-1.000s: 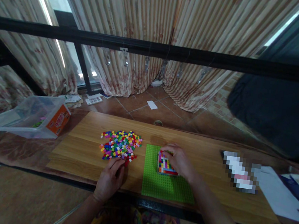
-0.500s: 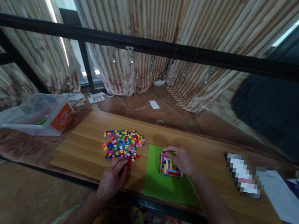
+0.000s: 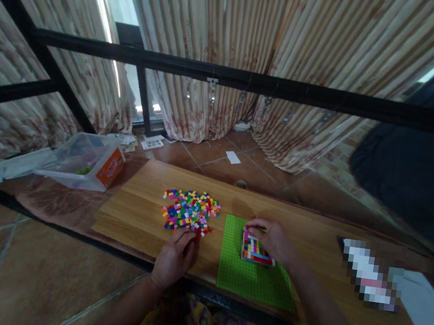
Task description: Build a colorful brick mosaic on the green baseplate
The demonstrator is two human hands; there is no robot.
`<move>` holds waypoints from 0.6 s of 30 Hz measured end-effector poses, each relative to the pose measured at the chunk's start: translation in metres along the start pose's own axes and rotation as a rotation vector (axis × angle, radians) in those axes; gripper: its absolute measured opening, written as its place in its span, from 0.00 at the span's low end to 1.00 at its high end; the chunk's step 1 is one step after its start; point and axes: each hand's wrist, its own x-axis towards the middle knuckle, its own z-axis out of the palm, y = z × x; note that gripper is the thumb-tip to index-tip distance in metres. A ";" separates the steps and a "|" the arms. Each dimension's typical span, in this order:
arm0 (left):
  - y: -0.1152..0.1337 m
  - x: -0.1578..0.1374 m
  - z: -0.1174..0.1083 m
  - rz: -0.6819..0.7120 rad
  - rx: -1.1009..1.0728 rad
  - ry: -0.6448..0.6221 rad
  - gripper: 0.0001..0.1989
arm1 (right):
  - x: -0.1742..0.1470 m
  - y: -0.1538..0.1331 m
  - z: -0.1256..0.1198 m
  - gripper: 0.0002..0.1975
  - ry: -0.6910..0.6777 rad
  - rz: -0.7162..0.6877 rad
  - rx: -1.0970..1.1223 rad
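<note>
1. Everything has slid rightward in our view since the earlier frame.
2. Our left hand [image 3: 173, 259], grip curled, is at the near edge of loose bricks [image 3: 190, 211] on the worktop [image 3: 134, 210]; pinching or not, we cannot tell.
3. Brick block [image 3: 257, 249] lies on green baseplate [image 3: 255, 283].
4. Our right hand [image 3: 275, 240]: grip bent over the block's far left corner; pinch, cannot tell.

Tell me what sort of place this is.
Probably a room in a home: long patterned curtains hang at the back, the tiled floor looks domestic, and small colorful bricks lie heaped on a wooden board.
</note>
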 end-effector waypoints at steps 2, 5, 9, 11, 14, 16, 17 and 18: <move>0.000 -0.001 0.000 -0.013 -0.006 -0.007 0.11 | -0.005 -0.006 0.004 0.11 0.104 -0.047 -0.071; 0.000 -0.002 0.001 -0.027 -0.018 -0.015 0.12 | -0.011 -0.024 0.016 0.12 0.207 -0.150 -0.129; 0.001 -0.003 0.000 -0.024 -0.042 -0.016 0.13 | -0.002 -0.053 0.040 0.13 0.134 -0.230 -0.166; 0.002 -0.002 0.000 -0.026 -0.048 -0.024 0.13 | 0.014 -0.064 0.053 0.14 0.100 -0.213 -0.199; 0.002 -0.001 -0.001 -0.030 -0.052 -0.036 0.13 | 0.045 -0.073 0.071 0.14 0.044 -0.155 -0.256; 0.002 -0.001 0.000 -0.030 -0.062 -0.037 0.12 | 0.062 -0.074 0.081 0.13 0.017 -0.129 -0.290; 0.002 -0.001 0.000 -0.030 -0.067 -0.038 0.12 | 0.068 -0.074 0.085 0.13 0.009 -0.123 -0.300; 0.002 -0.001 0.001 -0.032 -0.071 -0.037 0.11 | 0.071 -0.072 0.088 0.12 0.006 -0.121 -0.306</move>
